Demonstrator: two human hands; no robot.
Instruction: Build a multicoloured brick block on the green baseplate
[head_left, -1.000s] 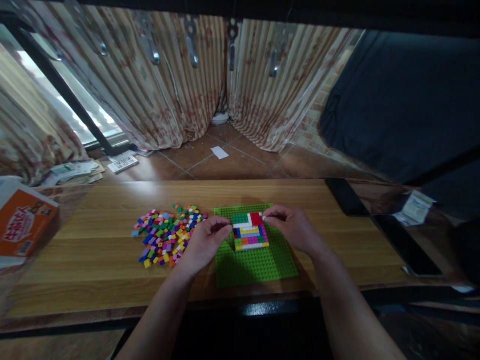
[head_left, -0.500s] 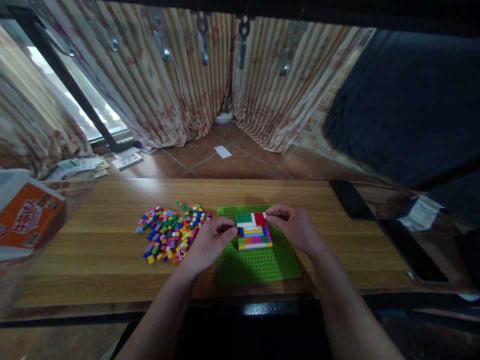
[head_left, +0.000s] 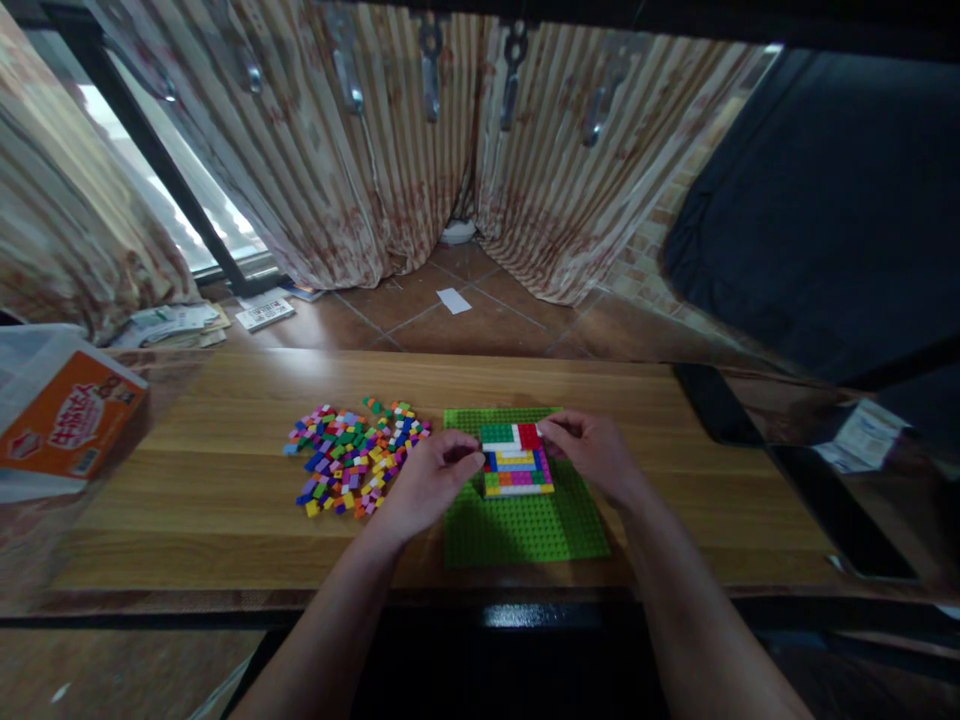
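Note:
A flat block of colourful toy building bricks (head_left: 516,462) is over the green studded baseplate (head_left: 525,535), white and green along its far edge with red at the far right corner. My left hand (head_left: 435,475) is pinched at the block's left edge, thumb and forefinger close together. At the far right corner, beside the red bricks, my right hand (head_left: 589,450) pinches the block's edge. The fingertips partly cover both edges. Whether the block is pressed onto the baseplate or merely lies there, I cannot tell.
Left of the baseplate lies a loose pile of small coloured bricks (head_left: 349,465) on the wooden table (head_left: 225,500). Two dark flat devices, one a black slab (head_left: 716,405) and another (head_left: 840,510), lie at the right end. An orange and white bag (head_left: 75,420) stands at the far left.
The whole view has shifted slightly, so everything sits a little farther right. Both hands keep their places at the block's edges.

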